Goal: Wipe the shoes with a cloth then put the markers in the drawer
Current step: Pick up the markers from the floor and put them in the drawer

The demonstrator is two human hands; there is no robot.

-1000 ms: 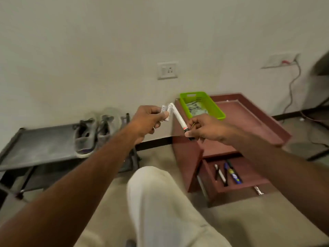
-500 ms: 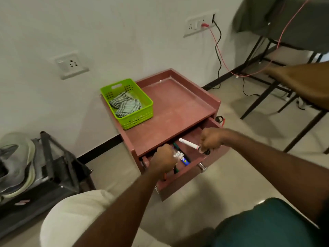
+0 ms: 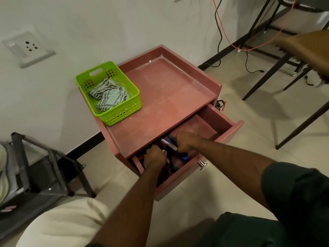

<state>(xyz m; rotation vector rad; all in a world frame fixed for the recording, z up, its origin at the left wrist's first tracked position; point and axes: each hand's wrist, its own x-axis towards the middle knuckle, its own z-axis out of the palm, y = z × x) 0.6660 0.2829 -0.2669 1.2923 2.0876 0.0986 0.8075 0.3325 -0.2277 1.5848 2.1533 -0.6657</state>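
Both my hands reach into the open drawer (image 3: 229,130) of the reddish cabinet (image 3: 170,97). My right hand (image 3: 187,141) grips a white marker (image 3: 169,144) by its dark end, low inside the drawer. My left hand (image 3: 154,155) is curled around a small white marker (image 3: 164,152), mostly hidden by the fingers. Several other markers lie in the drawer, among them a green one (image 3: 171,137) and a blue one (image 3: 185,158). A striped cloth (image 3: 108,95) lies in the green basket (image 3: 132,107) on the cabinet top. A shoe (image 3: 2,175) shows at the far left edge.
A dark metal rack (image 3: 44,166) stands at the left. A wall socket (image 3: 28,48) is above it. Cables (image 3: 220,31) hang down the wall at the right, near black table legs (image 3: 267,68). A blurred brown shape (image 3: 306,49) crosses the upper right. My knee (image 3: 64,221) is at the bottom.
My view has moved closer to the cabinet. Both hands have dropped lower into the drawer with their markers.
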